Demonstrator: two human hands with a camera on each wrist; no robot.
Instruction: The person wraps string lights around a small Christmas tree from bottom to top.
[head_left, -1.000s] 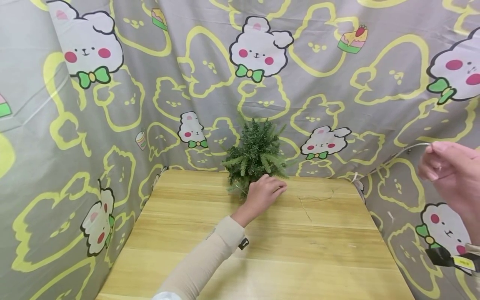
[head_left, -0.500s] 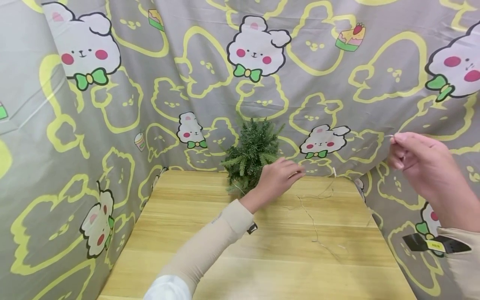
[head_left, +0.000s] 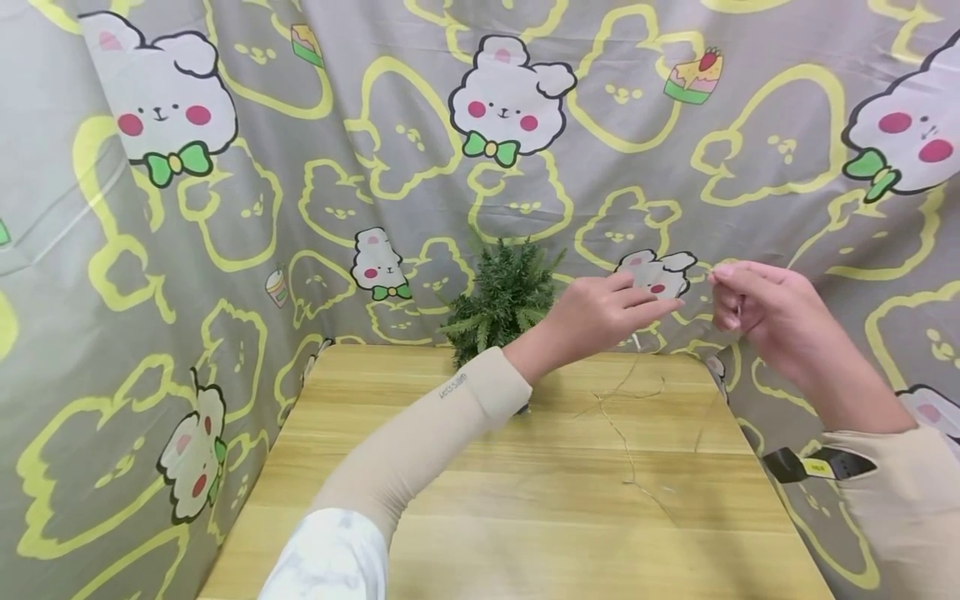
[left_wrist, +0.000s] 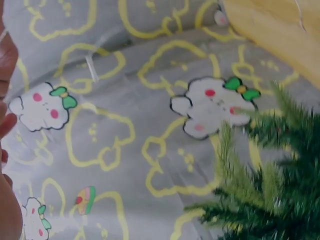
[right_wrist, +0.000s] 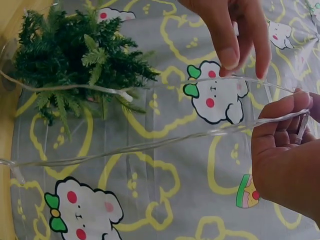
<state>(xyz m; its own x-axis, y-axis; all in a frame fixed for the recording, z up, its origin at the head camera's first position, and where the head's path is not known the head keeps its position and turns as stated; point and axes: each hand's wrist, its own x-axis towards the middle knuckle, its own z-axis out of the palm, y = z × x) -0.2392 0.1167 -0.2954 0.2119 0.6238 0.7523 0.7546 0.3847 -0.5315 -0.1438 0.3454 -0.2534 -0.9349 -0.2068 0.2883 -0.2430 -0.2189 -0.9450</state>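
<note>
A small green artificial pine tree (head_left: 497, 287) stands at the back of the table, its lower part behind my left arm. My right hand (head_left: 776, 312) pinches the clear, thin wire of a string of fairy lights (right_wrist: 150, 146) between thumb and fingertips, at the right. A small bulb lies against its curled fingers. My left hand (head_left: 600, 312) is in front of the tree and to its right, fingers pointing toward the right hand. In the right wrist view, its thumb and a finger meet at another strand of the wire, with a white bulb (right_wrist: 126, 95) between them and the tree.
A loose wire trails over the right part of the wooden table (head_left: 360, 467). Grey cloth (head_left: 420, 67) printed with rabbits and yellow outlines hangs behind the table and on both sides. A black strap with a yellow label (head_left: 819, 467) is on my right wrist.
My left hand has moved from beside the tree to the right and up. My right hand has come left with the wire, so the hands are close together. More wire shows over the table.
</note>
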